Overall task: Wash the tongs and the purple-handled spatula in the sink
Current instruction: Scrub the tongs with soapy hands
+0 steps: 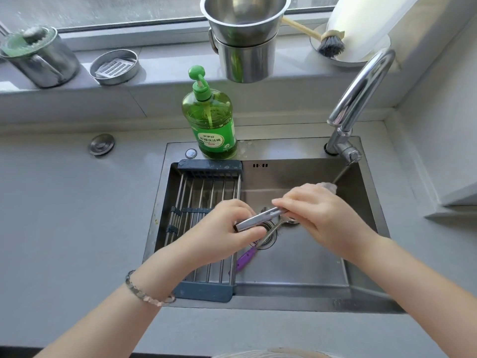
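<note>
Grey countertop (64,202) beneath a daylit window (103,9) with a sill (160,65).

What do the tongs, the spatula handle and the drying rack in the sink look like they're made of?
Tongs: bare metal, likely stainless steel; they shine grey. Spatula handle: purple, matte, probably plastic or silicone. Drying rack: shiny metal rods between dark blue-grey end pieces, apparently plastic.

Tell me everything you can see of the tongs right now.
The tongs look like plain shiny steel, two flat arms lying close together. They are held roughly level over the sink, above the drain. The left hand grips the squared near end; the right hand pinches the far part, hiding the tips. Whether water is on them is unclear.
</note>
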### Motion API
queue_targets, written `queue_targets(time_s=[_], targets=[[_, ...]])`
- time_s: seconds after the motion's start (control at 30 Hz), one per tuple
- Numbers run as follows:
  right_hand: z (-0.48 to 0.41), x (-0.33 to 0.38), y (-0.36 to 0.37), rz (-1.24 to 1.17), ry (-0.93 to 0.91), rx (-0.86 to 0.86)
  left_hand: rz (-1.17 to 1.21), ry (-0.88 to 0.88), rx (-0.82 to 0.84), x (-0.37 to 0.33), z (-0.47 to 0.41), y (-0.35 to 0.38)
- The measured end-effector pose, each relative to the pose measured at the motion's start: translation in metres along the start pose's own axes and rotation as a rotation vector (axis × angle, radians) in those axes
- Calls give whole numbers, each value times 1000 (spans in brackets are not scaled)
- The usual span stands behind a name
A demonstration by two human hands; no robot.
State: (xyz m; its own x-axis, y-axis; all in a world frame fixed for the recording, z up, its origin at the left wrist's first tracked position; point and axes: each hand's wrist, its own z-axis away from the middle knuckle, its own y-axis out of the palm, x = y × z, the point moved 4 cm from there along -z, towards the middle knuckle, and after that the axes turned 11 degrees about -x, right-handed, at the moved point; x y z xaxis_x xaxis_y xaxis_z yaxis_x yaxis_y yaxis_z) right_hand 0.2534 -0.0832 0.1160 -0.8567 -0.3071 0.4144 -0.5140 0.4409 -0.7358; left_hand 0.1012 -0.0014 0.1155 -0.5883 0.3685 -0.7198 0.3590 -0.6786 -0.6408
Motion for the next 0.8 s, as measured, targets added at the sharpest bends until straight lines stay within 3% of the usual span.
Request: queue_targets(time_s=[0.07, 0.23, 0.33, 0.43, 0.6, 0.73, 0.8], targets=[[5, -6, -4, 6, 9, -47, -103, 79, -6, 3, 4, 0], [13, -12, -2, 79, 35, -87, -38, 55, 117, 0, 8, 10], [13, -12, -1, 103, 77, -113, 62, 94, 104, -10, 7, 7], [14, -5, 5, 104, 161, -164, -37, 184, 59, -18, 5, 9], [29, 27, 23, 18, 76, 25, -80, 268, 60, -19, 6, 12], [28, -6, 10, 84, 265, 19, -122, 258, 45, -15, 11, 10], [32, 14, 17, 74, 146, 55, -97, 290, 44, -17, 11, 9]])
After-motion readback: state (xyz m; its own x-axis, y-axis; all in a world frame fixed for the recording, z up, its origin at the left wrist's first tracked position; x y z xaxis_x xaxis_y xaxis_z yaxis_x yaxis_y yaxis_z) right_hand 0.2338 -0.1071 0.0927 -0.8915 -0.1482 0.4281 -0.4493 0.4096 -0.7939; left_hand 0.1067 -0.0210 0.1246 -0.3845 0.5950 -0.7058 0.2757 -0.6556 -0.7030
